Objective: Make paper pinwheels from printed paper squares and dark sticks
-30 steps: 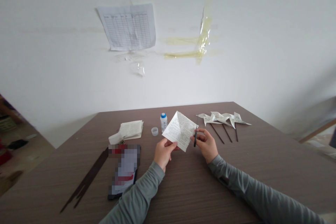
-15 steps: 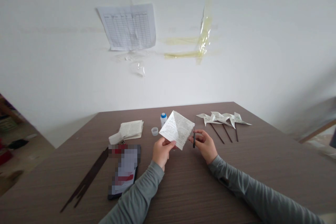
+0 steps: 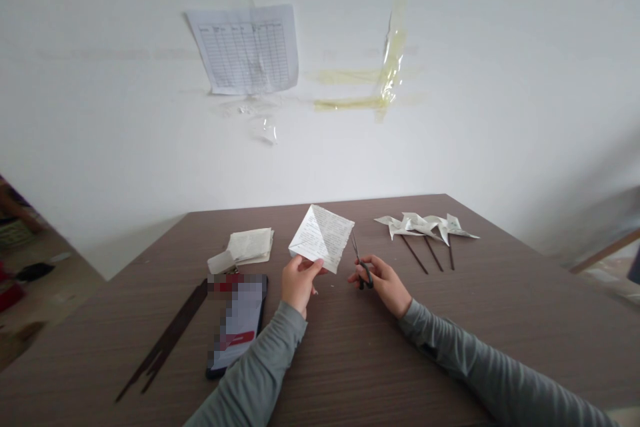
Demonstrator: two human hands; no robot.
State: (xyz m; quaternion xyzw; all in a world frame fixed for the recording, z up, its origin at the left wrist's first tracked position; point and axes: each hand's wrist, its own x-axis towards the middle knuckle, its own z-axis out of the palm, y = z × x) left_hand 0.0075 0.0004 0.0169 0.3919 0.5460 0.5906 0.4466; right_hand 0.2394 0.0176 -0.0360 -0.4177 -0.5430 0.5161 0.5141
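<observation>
My left hand (image 3: 300,281) pinches the lower edge of a square sheet of printed paper (image 3: 323,237), tilted up above the table, with creases across it and a ragged right edge. In my right hand (image 3: 383,281) is a pair of scissors (image 3: 365,275) with black handles, its blades pointing up close to the paper's right edge. The blades look slightly apart, and I see no contact with the sheet. The bottle and small cup behind the paper are hidden from this angle.
Several paper pinwheels (image 3: 425,225) on dark sticks lie at the back right. A stack of paper (image 3: 251,246), a phone (image 3: 240,327) and a bundle of dark sticks (image 3: 167,337) are on the left. The brown table (image 3: 400,373) meets a wall behind.
The paper has moved left and slightly up with my left hand, covering the bottle and cup. The scissors have shifted a little left and turned, so their blades show more plainly.
</observation>
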